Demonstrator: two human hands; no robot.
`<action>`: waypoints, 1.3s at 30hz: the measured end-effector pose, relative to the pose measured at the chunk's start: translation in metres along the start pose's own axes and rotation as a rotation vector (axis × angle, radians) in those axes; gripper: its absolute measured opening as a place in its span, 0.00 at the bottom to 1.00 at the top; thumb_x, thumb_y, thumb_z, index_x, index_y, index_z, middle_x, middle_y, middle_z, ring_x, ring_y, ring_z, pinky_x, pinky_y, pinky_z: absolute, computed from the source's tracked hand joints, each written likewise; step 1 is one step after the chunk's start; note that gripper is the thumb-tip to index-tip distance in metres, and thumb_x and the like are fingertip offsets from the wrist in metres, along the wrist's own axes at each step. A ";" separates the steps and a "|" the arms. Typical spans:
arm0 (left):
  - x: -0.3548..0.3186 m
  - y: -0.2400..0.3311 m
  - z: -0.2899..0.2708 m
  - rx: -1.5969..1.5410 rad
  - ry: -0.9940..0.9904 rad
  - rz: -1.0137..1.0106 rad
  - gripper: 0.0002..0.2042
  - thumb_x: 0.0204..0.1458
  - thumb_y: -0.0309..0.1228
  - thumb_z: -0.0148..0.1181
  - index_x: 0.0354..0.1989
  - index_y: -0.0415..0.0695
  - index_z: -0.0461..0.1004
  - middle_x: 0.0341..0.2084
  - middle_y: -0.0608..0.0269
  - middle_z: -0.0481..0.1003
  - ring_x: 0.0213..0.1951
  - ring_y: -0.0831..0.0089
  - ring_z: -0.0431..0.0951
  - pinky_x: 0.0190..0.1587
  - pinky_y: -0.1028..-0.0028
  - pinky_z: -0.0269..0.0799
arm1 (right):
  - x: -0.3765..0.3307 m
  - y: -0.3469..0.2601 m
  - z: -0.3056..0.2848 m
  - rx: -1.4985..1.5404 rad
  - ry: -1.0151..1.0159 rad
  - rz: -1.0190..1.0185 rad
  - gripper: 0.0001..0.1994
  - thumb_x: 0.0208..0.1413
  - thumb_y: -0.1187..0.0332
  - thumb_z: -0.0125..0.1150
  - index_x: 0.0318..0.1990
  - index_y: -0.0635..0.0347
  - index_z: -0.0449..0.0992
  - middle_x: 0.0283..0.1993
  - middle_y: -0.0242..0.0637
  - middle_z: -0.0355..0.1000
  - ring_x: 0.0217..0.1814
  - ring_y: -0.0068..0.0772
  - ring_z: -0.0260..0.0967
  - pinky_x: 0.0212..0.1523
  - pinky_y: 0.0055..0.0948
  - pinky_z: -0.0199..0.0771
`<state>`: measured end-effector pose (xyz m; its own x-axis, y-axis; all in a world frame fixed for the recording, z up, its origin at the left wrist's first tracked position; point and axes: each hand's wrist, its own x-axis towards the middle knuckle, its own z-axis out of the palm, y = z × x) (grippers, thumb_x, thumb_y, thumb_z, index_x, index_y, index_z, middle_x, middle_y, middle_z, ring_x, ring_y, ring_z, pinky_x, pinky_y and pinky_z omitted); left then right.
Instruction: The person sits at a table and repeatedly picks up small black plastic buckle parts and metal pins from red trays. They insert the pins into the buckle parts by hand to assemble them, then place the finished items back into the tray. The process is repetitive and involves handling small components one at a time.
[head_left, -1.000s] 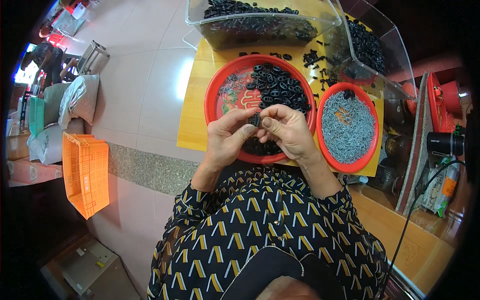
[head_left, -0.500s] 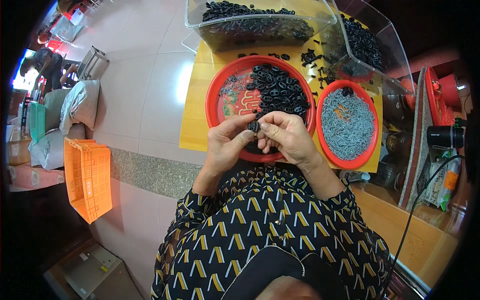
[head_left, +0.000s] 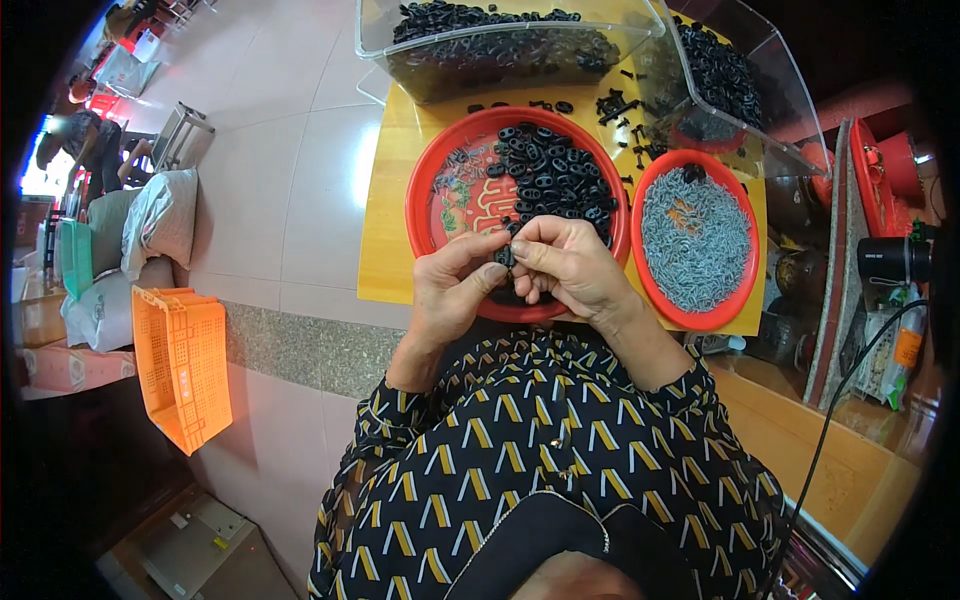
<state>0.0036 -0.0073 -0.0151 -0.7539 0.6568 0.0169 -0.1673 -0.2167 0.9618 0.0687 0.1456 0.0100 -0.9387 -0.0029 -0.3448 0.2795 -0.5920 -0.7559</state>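
Left hand and right hand both pinch one small black part, held between the fingertips just above the near rim of the red tray of black pieces. Part's long axis looks roughly upright in view. Fingers cover most of it, so its shape and facing end are unclear.

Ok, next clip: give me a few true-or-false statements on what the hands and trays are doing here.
1. Both hands pinch one small black part between them. True.
2. The left hand rests in the orange crate. False: it is up at the part, over the big red tray.
3. The smaller red tray holds grey metal pieces. True.
4. The right hand is reaching into the clear bin. False: it meets the left hand over the tray.
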 end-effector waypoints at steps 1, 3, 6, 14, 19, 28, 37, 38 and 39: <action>0.000 -0.002 -0.001 0.017 -0.002 0.012 0.15 0.43 0.16 0.55 0.42 0.35 0.70 0.30 0.66 0.68 0.30 0.82 0.67 0.34 0.83 0.66 | 0.001 -0.001 -0.001 -0.007 -0.008 0.004 0.07 0.52 0.71 0.52 0.33 0.67 0.68 0.25 0.35 0.67 0.22 0.23 0.67 0.21 0.18 0.70; 0.000 -0.003 -0.002 0.040 -0.001 0.022 0.15 0.43 0.16 0.55 0.42 0.35 0.70 0.30 0.66 0.68 0.30 0.82 0.67 0.34 0.83 0.65 | 0.001 -0.001 -0.001 -0.019 -0.011 0.005 0.07 0.52 0.71 0.52 0.33 0.67 0.68 0.25 0.35 0.67 0.22 0.22 0.67 0.21 0.18 0.70; 0.000 -0.003 -0.001 0.023 0.015 0.011 0.15 0.43 0.16 0.54 0.42 0.35 0.70 0.31 0.66 0.68 0.31 0.83 0.67 0.34 0.83 0.65 | 0.000 -0.001 0.000 0.010 0.001 -0.005 0.07 0.52 0.70 0.51 0.33 0.67 0.68 0.24 0.35 0.67 0.23 0.22 0.67 0.21 0.18 0.70; -0.002 0.001 0.007 0.027 0.010 0.027 0.15 0.44 0.16 0.53 0.43 0.35 0.68 0.32 0.65 0.68 0.31 0.83 0.68 0.34 0.83 0.65 | -0.007 0.004 0.005 -0.093 0.115 -0.110 0.07 0.50 0.68 0.54 0.31 0.64 0.70 0.23 0.31 0.67 0.20 0.16 0.63 0.18 0.14 0.64; -0.005 0.011 0.003 0.319 -0.042 0.097 0.17 0.44 0.16 0.53 0.46 0.34 0.65 0.31 0.62 0.70 0.32 0.78 0.70 0.36 0.80 0.67 | -0.012 -0.013 0.012 -0.415 0.255 -0.097 0.06 0.47 0.69 0.56 0.28 0.63 0.70 0.19 0.29 0.66 0.17 0.15 0.61 0.16 0.15 0.60; -0.004 0.017 -0.047 0.674 0.227 0.273 0.15 0.44 0.16 0.54 0.42 0.33 0.67 0.30 0.62 0.69 0.31 0.79 0.69 0.36 0.80 0.66 | -0.025 -0.135 -0.035 -0.316 0.550 -0.661 0.08 0.48 0.72 0.53 0.34 0.67 0.71 0.25 0.36 0.69 0.24 0.23 0.66 0.25 0.18 0.68; 0.001 0.005 -0.052 0.533 0.300 0.254 0.13 0.42 0.16 0.55 0.39 0.34 0.69 0.25 0.63 0.70 0.27 0.79 0.69 0.32 0.81 0.66 | 0.009 -0.005 0.007 -1.492 0.084 -0.748 0.04 0.39 0.74 0.53 0.25 0.63 0.71 0.25 0.42 0.66 0.32 0.41 0.65 0.34 0.36 0.66; 0.001 0.004 -0.054 0.509 0.299 0.240 0.13 0.42 0.16 0.55 0.39 0.35 0.69 0.25 0.63 0.70 0.28 0.80 0.70 0.32 0.81 0.66 | 0.013 0.001 0.010 -1.522 0.085 -0.707 0.04 0.39 0.74 0.52 0.25 0.62 0.71 0.25 0.41 0.65 0.33 0.41 0.64 0.34 0.36 0.66; 0.001 0.004 -0.055 0.485 0.301 0.229 0.13 0.43 0.16 0.55 0.39 0.35 0.69 0.26 0.63 0.70 0.28 0.80 0.70 0.33 0.81 0.66 | 0.016 0.006 0.014 -1.553 0.058 -0.689 0.05 0.39 0.75 0.51 0.27 0.62 0.71 0.26 0.41 0.64 0.33 0.41 0.63 0.34 0.35 0.66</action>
<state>-0.0333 -0.0472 -0.0268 -0.8947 0.3844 0.2276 0.2747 0.0714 0.9589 0.0521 0.1308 0.0079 -0.9632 -0.0532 0.2636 -0.1938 0.8169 -0.5432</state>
